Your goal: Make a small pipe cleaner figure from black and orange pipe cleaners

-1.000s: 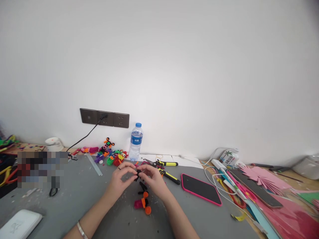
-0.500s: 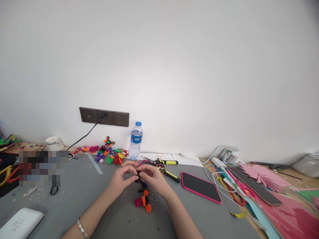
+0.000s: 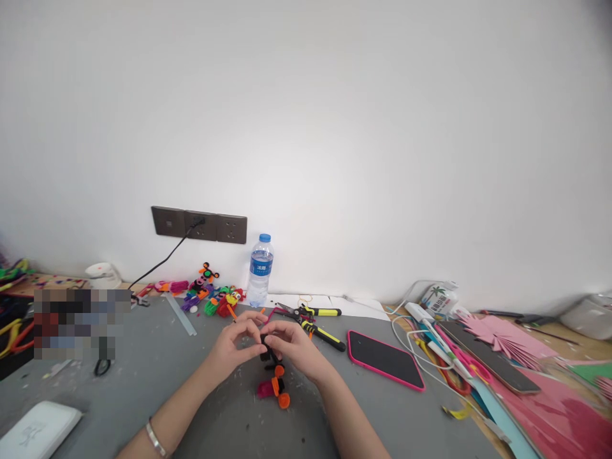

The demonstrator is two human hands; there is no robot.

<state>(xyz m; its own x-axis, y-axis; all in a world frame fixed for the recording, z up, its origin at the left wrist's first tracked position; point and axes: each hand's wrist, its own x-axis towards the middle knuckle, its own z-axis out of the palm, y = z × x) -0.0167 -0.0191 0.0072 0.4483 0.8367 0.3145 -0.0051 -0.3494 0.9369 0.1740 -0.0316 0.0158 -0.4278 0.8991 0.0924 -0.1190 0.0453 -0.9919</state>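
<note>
At the middle of the grey mat (image 3: 215, 414), both hands meet over a small piece of black pipe cleaner (image 3: 264, 344). My left hand (image 3: 236, 344) pinches it from the left with thumb and forefinger. Fingers of my right hand (image 3: 292, 347) close on the same piece from the other side and partly cover it. Just below the fingertips lies a pipe-cleaner figure part (image 3: 266, 388), magenta with black and orange rounds; I cannot tell if it joins the black piece. Scissors (image 3: 318, 322) with black and yellow handles lie open beyond my right hand.
A water bottle (image 3: 261, 274) stands by the wall, beside several pipe-cleaner figures (image 3: 224, 303). A pink-cased phone (image 3: 385, 360) lies to the right, near a white cable and coloured papers (image 3: 559, 408). A white box (image 3: 41, 430) sits at the lower left.
Both hands stay together on the black pipe cleaner. The fingertips have shifted slightly around it, and less of it shows between them.
</note>
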